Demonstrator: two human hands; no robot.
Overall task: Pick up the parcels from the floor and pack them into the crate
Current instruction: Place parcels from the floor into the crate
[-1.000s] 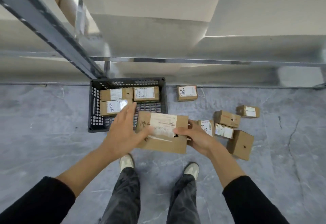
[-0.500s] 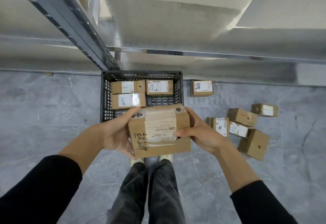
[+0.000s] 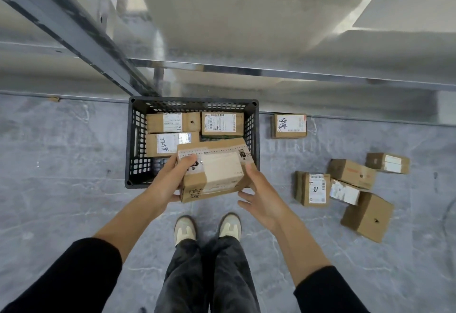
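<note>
The person stands on a grey stone-patterned floor facing a black plastic mesh crate set against the foot of a metal shelving rack. The left hand grips a cardboard parcel by its left end, thumb curled over the top edge and fingers wrapped beneath it. The parcel is tilted, bears a pale label on top and black handwriting on its near side, and hangs over the crate's near right corner.

The right hand is at the parcel's right end with its fingers straight and spread apart. One fingertip reaches the box's right edge, while the rest are loose below it.

Three labelled parcels already lie flat in the crate: two side by side along the far wall and one in front of them on the left.

On the floor to the right of the crate, one parcel sits alone near the rack. Farther right is a loose cluster of five more boxes, some touching.

The person's pale shoes point toward the crate.
</note>
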